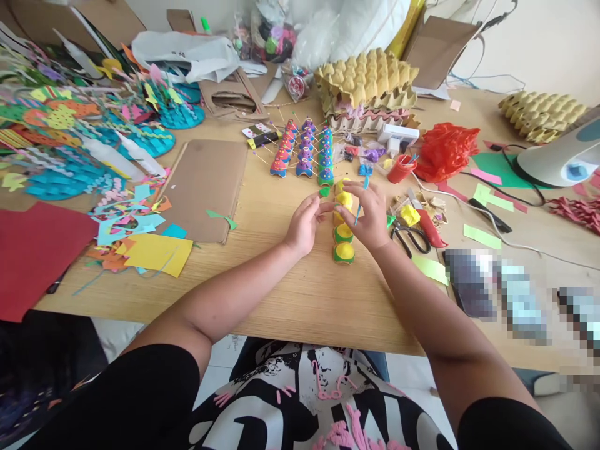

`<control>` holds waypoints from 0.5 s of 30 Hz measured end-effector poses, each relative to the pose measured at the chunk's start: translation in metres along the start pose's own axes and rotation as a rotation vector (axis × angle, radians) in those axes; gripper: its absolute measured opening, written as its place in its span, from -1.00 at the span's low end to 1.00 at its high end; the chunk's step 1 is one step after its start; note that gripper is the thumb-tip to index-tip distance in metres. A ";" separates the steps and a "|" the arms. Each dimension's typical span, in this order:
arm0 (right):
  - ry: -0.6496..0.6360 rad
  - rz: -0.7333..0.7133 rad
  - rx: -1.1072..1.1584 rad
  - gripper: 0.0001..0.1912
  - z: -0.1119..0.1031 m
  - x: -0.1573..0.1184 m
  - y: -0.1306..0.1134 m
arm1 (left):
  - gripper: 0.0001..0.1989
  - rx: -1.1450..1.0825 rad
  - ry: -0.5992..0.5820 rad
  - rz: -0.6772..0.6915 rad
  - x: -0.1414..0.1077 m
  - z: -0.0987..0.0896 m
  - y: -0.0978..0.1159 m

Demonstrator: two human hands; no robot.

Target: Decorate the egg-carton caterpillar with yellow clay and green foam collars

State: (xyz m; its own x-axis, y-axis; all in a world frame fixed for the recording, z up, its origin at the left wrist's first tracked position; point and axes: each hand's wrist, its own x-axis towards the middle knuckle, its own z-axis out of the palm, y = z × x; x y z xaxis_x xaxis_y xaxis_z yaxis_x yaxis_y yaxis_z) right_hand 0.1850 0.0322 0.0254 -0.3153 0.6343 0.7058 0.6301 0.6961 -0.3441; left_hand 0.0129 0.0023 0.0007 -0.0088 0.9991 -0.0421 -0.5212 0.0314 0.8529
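Observation:
A yellow and green egg-carton strip lies on the table with its near end toward me. My left hand is at the left side of the strip, its fingers bent together near a small green piece; what its fingertips hold, if anything, is too small to name. My right hand is over the right side of the strip, with a thin blue tool between its fingers. Beyond my hands, three painted strips stand side by side: red, purple and blue.
Cardboard, paper scraps and blue paper crafts lie left. Black-handled scissors, a red cup and a red plastic bag are right. Egg trays are stacked at the back. A white cable crosses the right side.

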 end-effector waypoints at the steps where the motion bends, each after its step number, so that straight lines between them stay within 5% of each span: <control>1: -0.027 -0.019 -0.015 -0.60 0.001 -0.002 0.002 | -0.58 -0.023 0.006 -0.011 0.000 0.000 0.001; 7: -0.087 -0.102 -0.073 -0.84 0.001 -0.013 0.014 | -0.52 -0.097 -0.016 -0.081 -0.002 0.002 0.005; 15: -0.079 -0.116 -0.040 -0.89 0.006 -0.012 0.022 | -0.58 -0.109 -0.007 -0.135 0.000 0.002 0.006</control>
State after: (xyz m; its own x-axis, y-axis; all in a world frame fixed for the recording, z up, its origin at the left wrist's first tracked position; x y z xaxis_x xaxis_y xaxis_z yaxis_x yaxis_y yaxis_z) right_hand 0.1988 0.0417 0.0058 -0.4415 0.5763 0.6877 0.6138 0.7530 -0.2370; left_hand 0.0114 0.0028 0.0071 0.0737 0.9862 -0.1486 -0.6068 0.1626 0.7780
